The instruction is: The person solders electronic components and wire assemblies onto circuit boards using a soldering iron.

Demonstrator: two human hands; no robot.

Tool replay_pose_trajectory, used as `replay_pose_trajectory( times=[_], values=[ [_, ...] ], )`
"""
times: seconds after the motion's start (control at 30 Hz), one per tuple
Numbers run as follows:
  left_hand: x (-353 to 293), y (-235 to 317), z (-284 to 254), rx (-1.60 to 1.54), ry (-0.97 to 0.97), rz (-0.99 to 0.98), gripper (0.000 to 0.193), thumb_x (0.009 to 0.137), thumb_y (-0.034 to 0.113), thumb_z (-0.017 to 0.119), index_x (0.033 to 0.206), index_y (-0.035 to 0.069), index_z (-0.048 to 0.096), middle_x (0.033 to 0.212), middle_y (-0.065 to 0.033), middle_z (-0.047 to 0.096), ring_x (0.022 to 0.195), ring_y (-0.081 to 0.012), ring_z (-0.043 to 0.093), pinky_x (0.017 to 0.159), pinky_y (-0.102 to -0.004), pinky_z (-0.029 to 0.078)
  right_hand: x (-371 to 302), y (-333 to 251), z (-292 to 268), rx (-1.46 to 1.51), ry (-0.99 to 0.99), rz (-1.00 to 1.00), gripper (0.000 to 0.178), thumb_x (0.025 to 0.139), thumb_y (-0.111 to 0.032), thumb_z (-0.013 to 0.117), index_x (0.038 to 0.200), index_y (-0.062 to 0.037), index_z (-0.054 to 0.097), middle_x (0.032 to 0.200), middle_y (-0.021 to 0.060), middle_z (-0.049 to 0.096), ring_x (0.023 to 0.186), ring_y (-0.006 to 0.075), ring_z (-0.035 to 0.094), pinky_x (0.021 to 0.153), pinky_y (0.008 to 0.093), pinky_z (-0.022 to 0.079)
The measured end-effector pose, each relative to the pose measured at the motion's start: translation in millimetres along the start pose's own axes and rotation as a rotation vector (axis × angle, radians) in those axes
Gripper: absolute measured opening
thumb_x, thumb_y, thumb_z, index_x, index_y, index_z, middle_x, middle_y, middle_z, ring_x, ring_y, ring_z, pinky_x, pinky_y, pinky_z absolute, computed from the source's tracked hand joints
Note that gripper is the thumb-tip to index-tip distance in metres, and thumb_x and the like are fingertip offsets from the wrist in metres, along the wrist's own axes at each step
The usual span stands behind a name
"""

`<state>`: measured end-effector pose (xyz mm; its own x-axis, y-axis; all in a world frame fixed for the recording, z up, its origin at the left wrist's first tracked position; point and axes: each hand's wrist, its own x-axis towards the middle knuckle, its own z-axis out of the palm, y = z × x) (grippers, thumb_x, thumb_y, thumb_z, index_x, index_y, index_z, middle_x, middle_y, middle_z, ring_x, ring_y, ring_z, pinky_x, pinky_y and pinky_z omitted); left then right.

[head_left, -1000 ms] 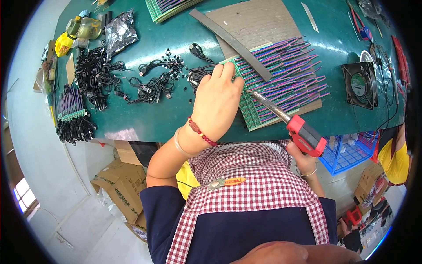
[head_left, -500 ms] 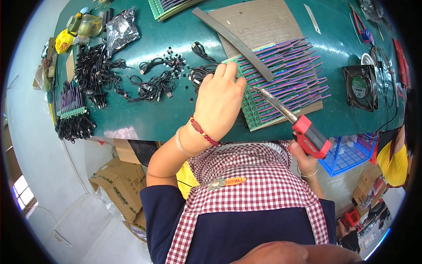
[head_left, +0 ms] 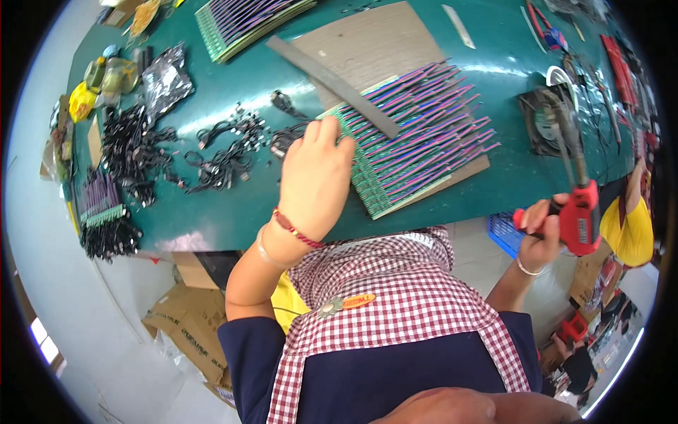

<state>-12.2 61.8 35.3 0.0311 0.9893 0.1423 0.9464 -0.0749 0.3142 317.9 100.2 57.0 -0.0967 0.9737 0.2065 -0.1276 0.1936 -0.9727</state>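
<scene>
My right hand (head_left: 540, 237) grips a soldering gun (head_left: 583, 222) with a red and black body. Its metal barrel points up over the right side of the table, in front of a square black fan (head_left: 537, 127). My left hand (head_left: 316, 180) is at the left edge of a green circuit board panel (head_left: 369, 191), its fingers curled down and pressed together. Whatever they pinch is hidden beneath the hand. Rows of purple, pink and blue wires (head_left: 441, 131) run rightward from the panel. A flat grey bar (head_left: 339, 88) lies across these wires.
Black cables (head_left: 219, 166) lie left of my hand, with a larger cable bundle (head_left: 131, 152) farther left. A brown board (head_left: 381, 35) lies under the panel. Another wired panel stack (head_left: 251, 25) sits at the back. Below the table's right edge stands a blue basket (head_left: 503, 233).
My right hand has swung the soldering gun away from the panel, to the right, and turned its barrel upward. My left hand stays at the panel's edge. The whole view has shifted somewhat.
</scene>
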Motion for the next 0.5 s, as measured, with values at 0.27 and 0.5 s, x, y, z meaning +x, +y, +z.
replay_pose_trajectory(
  times=[0.27,0.5],
  values=[
    [-1.2,8.1,-10.8,0.033,-0.081,-0.049,0.006,0.07,0.001,0.06,0.074,0.0,0.056,0.093,-0.0089,0.052,0.084,-0.0265,0.053,0.067,-0.0378,0.048,48.7,-32.0,-72.8,-0.055,0.272,-0.406,0.033,0.09,-0.013,0.05,0.119,0.0024,0.044,0.067,0.005,0.048,0.055,0.0117,0.042,0.052,0.0267,0.039],
    [3.7,5.6,-4.5,0.039,-0.051,-0.041,0.006,0.071,0.001,0.059,0.075,0.0,0.056,0.094,-0.0095,0.052,0.083,-0.0264,0.053,0.068,-0.0371,0.048,91.1,10.0,-103.4,-0.318,0.608,0.054,0.02,0.082,-0.01,0.065,0.099,-0.0001,0.059,0.057,0.0008,0.047,0.043,0.009,0.041,0.041,0.0237,0.033]
  ],
)
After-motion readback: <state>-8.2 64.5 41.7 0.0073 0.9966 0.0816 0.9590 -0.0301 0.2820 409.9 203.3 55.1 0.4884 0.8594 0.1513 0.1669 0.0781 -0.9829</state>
